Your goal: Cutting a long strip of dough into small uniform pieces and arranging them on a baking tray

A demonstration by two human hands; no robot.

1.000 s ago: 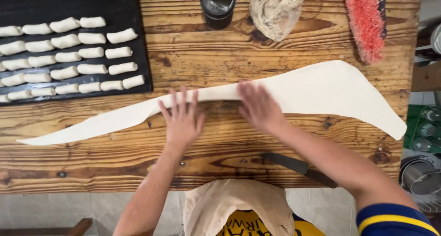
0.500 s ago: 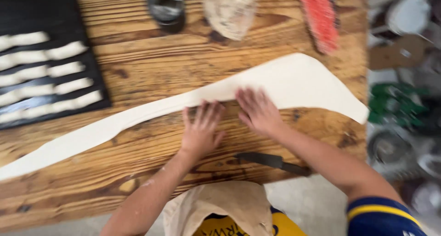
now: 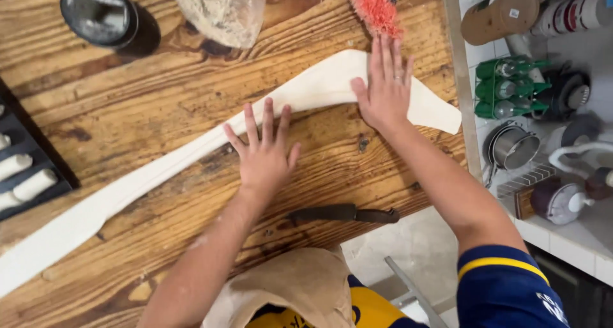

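A: Where does the dough strip (image 3: pixel 191 152) lie?

B: Flat on the wooden table (image 3: pixel 128 111), running from the lower left edge up to its wide end near the table's right edge. The left hand (image 3: pixel 265 152) presses on its middle, the right hand (image 3: pixel 386 89) on the wide end; both are flat, fingers spread, gripping nothing.

A: What could go wrong?

B: Likely hazards: uneven pressure from the two palms may thin or tear the strip between them, and the wide end could slide off the right edge.

A: And the surroundings?

B: A knife (image 3: pixel 345 214) lies just beside the left wrist, a possible snag. A red brush (image 3: pixel 373 6) nearly touches the right fingertips. A tray (image 3: pixel 38 175) of small dough rolls sits well apart, left.
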